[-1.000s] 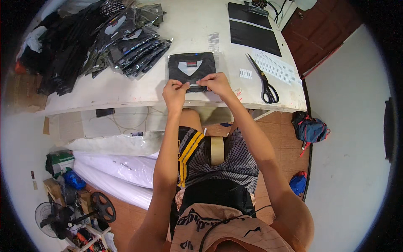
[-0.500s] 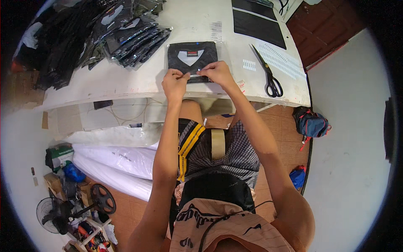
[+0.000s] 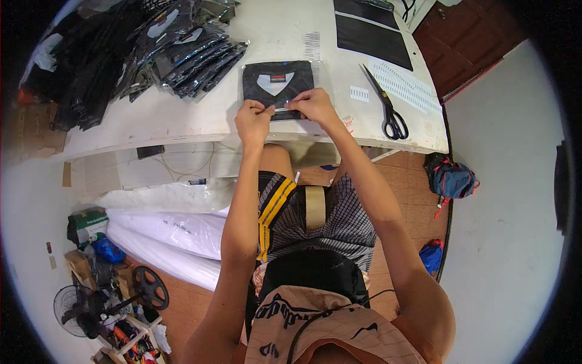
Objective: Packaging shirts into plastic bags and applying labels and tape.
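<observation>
A dark folded shirt (image 3: 299, 86) with a pale V-neck inside and a neck tag lies in a clear plastic bag near the table's front edge. Over its lower part, a narrow white label strip (image 3: 281, 109) spans the gap between my fingertips. My left hand (image 3: 252, 123) pinches the strip's left end, thumb and finger closed. From the other side my right hand (image 3: 316, 107) is closed in a pinch at the right end. Both hands rest against the bag, and the fingertips partly hide whether the strip is stuck down.
Black-handled scissors (image 3: 389, 109) lie to the right, beside a small label piece (image 3: 359, 93) and larger label sheets (image 3: 403, 85). Black flat sheets (image 3: 373, 39) are behind. Bagged dark garments (image 3: 200, 64) heap up at the left. A tape roll (image 3: 315, 207) sits on my lap.
</observation>
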Motion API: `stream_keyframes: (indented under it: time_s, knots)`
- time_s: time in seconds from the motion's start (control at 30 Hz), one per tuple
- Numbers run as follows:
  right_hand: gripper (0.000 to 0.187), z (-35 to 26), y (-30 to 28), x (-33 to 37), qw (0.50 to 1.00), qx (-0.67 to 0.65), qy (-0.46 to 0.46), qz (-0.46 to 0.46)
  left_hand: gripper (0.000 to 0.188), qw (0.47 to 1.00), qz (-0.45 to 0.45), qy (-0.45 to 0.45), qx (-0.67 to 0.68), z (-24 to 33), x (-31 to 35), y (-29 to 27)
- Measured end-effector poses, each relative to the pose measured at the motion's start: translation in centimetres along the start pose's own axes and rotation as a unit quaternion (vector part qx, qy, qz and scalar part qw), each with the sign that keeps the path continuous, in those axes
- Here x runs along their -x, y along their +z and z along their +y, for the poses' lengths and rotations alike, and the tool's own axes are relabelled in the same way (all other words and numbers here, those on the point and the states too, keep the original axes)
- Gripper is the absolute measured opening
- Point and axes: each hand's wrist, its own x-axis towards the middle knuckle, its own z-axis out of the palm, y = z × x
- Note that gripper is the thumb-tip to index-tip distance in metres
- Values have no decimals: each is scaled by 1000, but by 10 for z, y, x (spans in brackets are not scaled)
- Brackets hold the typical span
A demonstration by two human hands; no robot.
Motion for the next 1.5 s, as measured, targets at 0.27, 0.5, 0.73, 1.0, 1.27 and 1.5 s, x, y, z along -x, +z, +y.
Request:
stream_keyframes:
  time_s: [0.27, 0.5, 0.73, 1.0, 1.27, 1.5]
  knots:
    - [23, 2, 0, -1, 1000, 2, -3, -6, 27, 999, -3, -11, -50, 5, 2, -1]
    - [21, 4, 3, -3, 999, 30, -8, 8, 27, 1000, -8, -6, -29, -1, -1, 1]
    - [19, 6, 7, 1, 998, 48, -39, 21, 29, 998, 5, 9, -67, 5, 1, 1]
    - [21, 17, 24, 9, 985, 4, -81, 155, 29, 997, 12, 24, -74, -2, -1, 2]
    - [15, 28, 20, 19, 970, -116, -76, 200, 28, 997, -5, -2, -82, 5, 1, 2]
    - [46, 18, 28, 57, 863, 289, -376, 174, 28, 998, -11, 5, -68, -4, -2, -1]
